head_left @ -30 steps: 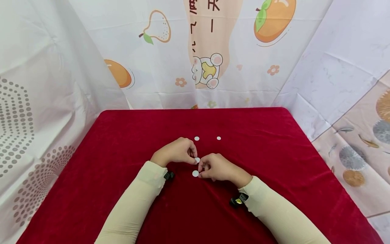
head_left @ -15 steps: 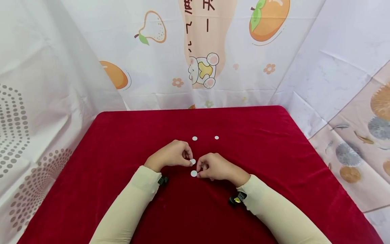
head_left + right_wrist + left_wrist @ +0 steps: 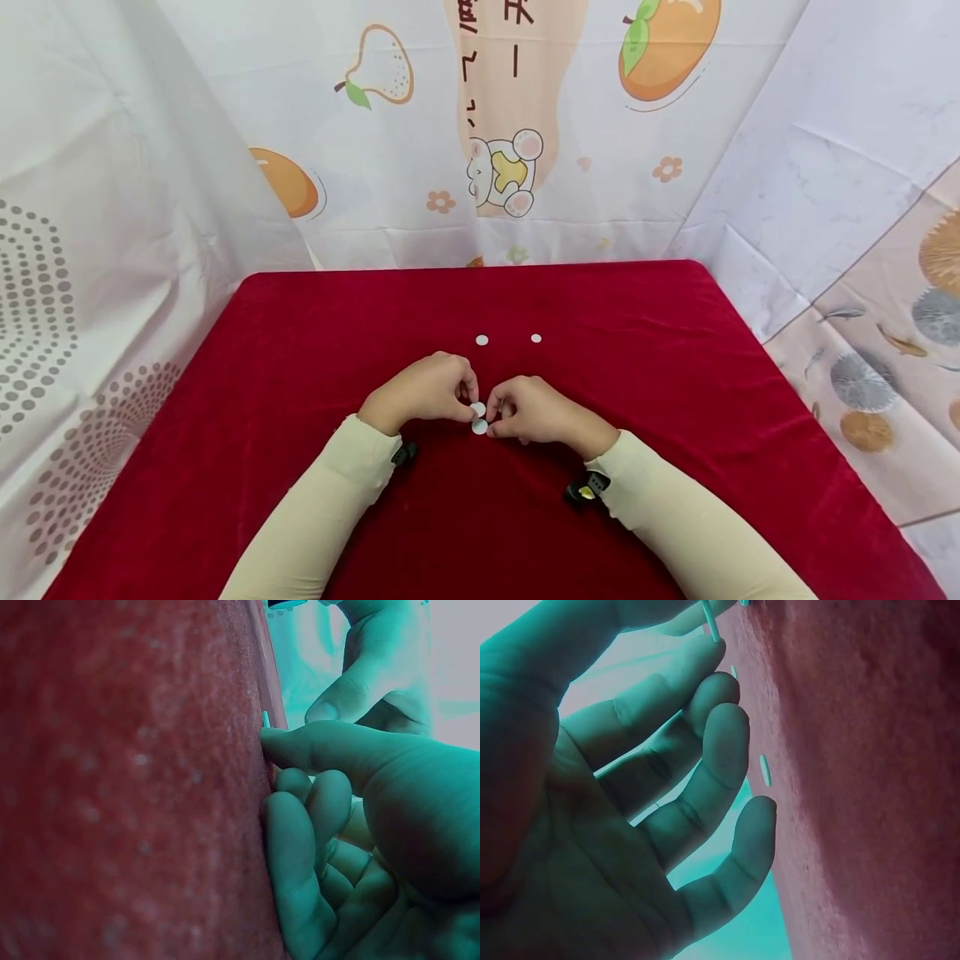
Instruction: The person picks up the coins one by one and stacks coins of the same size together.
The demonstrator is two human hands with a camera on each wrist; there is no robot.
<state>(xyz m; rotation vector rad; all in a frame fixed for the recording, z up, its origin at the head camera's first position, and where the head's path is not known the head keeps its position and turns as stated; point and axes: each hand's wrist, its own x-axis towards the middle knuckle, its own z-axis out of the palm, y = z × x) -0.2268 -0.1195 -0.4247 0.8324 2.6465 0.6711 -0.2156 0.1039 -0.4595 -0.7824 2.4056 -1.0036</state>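
Observation:
My left hand (image 3: 429,388) pinches a small white disc (image 3: 479,409) between thumb and forefinger. In the left wrist view that white disc (image 3: 711,621) shows edge-on at the fingertips, while the other fingers are loosely bent. Just below it in the head view, a second white disc (image 3: 480,427) lies flat on the red cloth; the two discs look edge to edge. My right hand (image 3: 538,412) rests on the cloth, its thumb tip right at the second disc's right edge. Its fingers are loosely bent, with thumb and forefinger apart.
Farther back on the red cloth (image 3: 375,308) lie two more white discs, one at the middle (image 3: 482,340) and a smaller disc (image 3: 536,338) to its right. Printed white curtains (image 3: 420,167) hang behind and beside the table.
My left hand has brought its disc down toward the second disc, narrowing the gap between them. My right hand and the discs on the cloth have stayed put; the head view shifted slightly.

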